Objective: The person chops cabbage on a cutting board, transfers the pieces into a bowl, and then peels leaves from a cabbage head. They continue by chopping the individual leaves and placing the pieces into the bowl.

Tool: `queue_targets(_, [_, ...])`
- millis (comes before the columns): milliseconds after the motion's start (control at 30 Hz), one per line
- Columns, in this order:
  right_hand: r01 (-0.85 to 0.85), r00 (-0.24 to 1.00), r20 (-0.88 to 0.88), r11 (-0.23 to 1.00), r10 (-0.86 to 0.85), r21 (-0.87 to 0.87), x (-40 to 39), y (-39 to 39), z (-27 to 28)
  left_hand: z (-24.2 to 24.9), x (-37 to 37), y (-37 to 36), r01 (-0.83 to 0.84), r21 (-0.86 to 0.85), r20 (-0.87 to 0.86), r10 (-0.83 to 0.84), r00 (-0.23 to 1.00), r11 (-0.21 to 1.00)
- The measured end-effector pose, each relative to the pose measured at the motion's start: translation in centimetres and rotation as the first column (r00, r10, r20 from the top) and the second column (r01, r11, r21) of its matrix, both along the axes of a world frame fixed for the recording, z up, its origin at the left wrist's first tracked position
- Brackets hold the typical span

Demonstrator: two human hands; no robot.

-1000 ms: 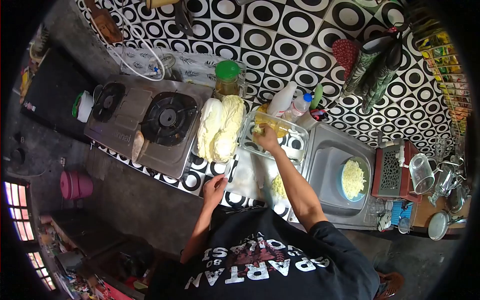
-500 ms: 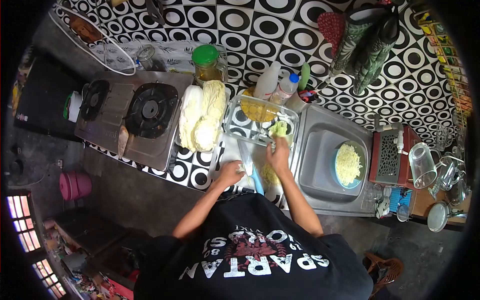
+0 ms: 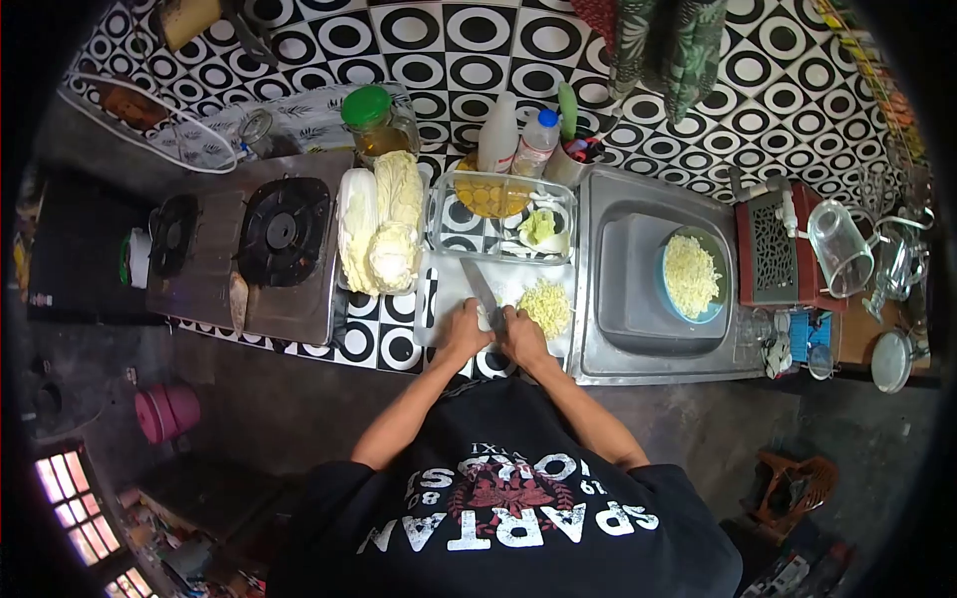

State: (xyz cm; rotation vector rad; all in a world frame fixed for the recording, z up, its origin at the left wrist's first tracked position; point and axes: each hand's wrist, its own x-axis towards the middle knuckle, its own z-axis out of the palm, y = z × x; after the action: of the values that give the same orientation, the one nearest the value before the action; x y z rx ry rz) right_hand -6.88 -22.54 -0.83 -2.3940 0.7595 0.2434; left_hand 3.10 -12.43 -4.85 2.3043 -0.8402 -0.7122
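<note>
My right hand (image 3: pixel 520 334) is closed round the handle of a knife (image 3: pixel 480 286), whose blade points away over the white cutting board (image 3: pixel 449 289). Close beside it, my left hand (image 3: pixel 469 329) grips a small pale vegetable piece (image 3: pixel 484 319) on the board. A pile of chopped pale green vegetable (image 3: pixel 544 307) lies on the board to the right. Behind the board, a glass dish (image 3: pixel 469 255) holds a leafy green piece (image 3: pixel 537 227).
Whole cabbages (image 3: pixel 396 214) lie left of the dish, beside a stove (image 3: pixel 284 234). A green-lidded jar (image 3: pixel 374 125) and bottles (image 3: pixel 497 140) stand behind. At right, a bowl of shredded vegetable (image 3: pixel 691 277) sits in the sink (image 3: pixel 623 339).
My right hand has moved from the glass dish down to the knife and now holds its handle. The green piece stays in the dish. The whole view has shifted slightly.
</note>
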Motion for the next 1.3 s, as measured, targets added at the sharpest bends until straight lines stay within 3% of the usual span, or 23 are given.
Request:
queue_targets(67, [0.024,0.999,0.025,1.000,-0.024,-0.014,0.0,0.0,0.4,1.3,-0.1,0.2,-0.045,0.014,-0.128,0.046,0.991,0.999])
queue_targets(200, [0.053,0.972,0.233,0.997,-0.038,-0.060,-1.8,0.0,0.3,0.5,-0.1,0.4,-0.115,-0.120,-0.162,0.095,0.982,0.986])
queue_targets(267, [0.103,0.949,0.304,0.993,-0.082,-0.053,-3.3,0.0,0.6,0.9,-0.3,0.0,-0.077,-0.086,-0.150,0.064,0.987,0.993])
queue_targets(367, [0.215,0.850,0.487,0.976,-0.202,0.028,-6.4,0.3,0.3,2.3,-0.7,-1.0,-0.007,0.009,0.004,0.007,1.000,1.000])
queue_targets(500, [0.326,0.853,0.415,0.944,-0.317,0.051,-9.4,1.1,0.6,2.5,-0.6,-1.9,0.053,0.073,-0.021,-0.051,0.998,0.996])
queue_targets(633, [0.334,0.851,0.404,0.940,-0.335,0.077,-10.8,2.0,-0.4,0.4,-0.2,-1.8,0.065,0.036,0.008,-0.066,0.998,0.997])
queue_targets(700, [0.308,0.883,0.333,0.944,-0.331,0.121,-10.6,2.5,-0.8,0.1,0.3,-1.3,0.021,-0.120,0.152,-0.002,0.988,0.993])
queue_targets(733, [0.310,0.881,0.335,0.943,-0.334,0.123,-10.3,2.7,-0.8,0.3,0.6,-1.0,0.024,-0.119,0.154,-0.005,0.988,0.993])
queue_targets(833, [0.227,0.948,0.191,0.960,-0.256,0.162,-8.5,2.6,-0.7,1.3,2.0,0.1,-0.059,-0.207,0.070,0.075,0.995,0.976])
queue_targets(967, [0.133,0.951,0.264,0.984,-0.160,0.119,-5.1,2.4,-2.0,3.7,3.9,0.8,-0.195,-0.330,-0.111,0.167,0.980,0.924])
queue_targets(1133, [0.047,0.965,0.253,0.993,-0.073,0.108,-1.7,1.4,-2.5,6.1,6.8,-1.7,-0.257,-0.441,-0.188,0.192,0.963,0.860])
queue_targets(1233, [0.039,0.958,0.280,0.996,-0.062,0.086,-0.7,0.9,-2.5,7.4,9.3,-4.2,-0.122,-0.373,0.105,0.173,0.979,0.920])
queue_targets(1300, [0.029,0.954,0.296,0.998,-0.044,0.054,-0.4,0.4,-2.6,5.1,11.3,-5.7,-0.074,-0.352,0.109,0.120,0.987,0.933])
